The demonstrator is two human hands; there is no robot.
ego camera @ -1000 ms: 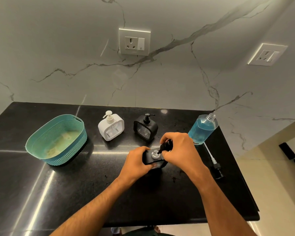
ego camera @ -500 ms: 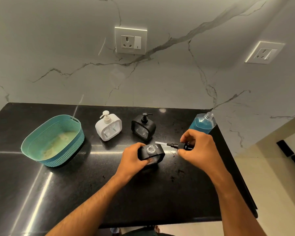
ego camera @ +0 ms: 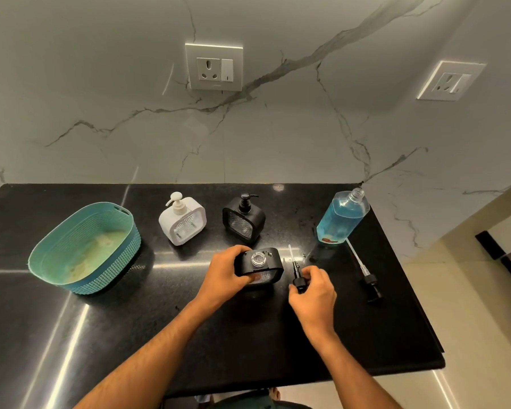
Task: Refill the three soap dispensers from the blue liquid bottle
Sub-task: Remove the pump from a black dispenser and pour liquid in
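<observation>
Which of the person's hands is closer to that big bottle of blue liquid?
The right hand. It holds a pump on the counter, below-left of the blue bottle. The left hand is farther left, gripping the open dispenser.

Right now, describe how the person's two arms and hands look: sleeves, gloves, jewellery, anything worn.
Both forearms are bare as far as the picture shows, with no sleeve in view. The left hand and the right hand wear no gloves. No ring, watch, bracelet or band shows on either wrist or on the fingers that can be seen. No marks or tattoos are visible. Some fine hair shows on the forearms.
</observation>
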